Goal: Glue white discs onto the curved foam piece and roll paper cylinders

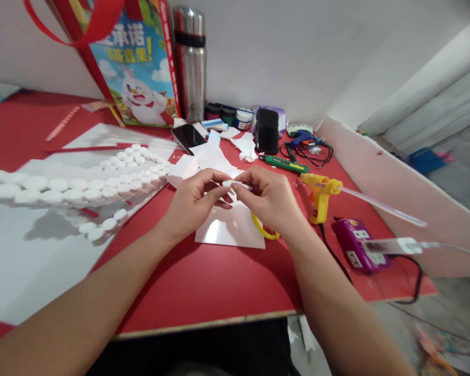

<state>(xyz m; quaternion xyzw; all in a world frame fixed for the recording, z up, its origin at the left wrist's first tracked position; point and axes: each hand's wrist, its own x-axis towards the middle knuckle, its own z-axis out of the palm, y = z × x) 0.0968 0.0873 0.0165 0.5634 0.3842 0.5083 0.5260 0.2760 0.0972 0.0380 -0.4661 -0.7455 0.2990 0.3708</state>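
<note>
Two hands, your left hand (199, 198) and right hand (265, 194), pinch a small white piece (229, 183) between thumbs and fingertips, above a glossy white sheet (229, 232) on the red table (203, 292). Beyond, a cartoon-printed bag (143, 102) reads "承诺"; rightward, a purple box (347, 239) shows "B".

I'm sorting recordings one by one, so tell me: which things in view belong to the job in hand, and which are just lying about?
Likely part of the job:
small white piece, held by left hand and right hand
white sheet below the hands
perhaps yellow glue gun and white disc structure

Apparently lying about:
steel flask
printed bag
dark-screened phone
</note>
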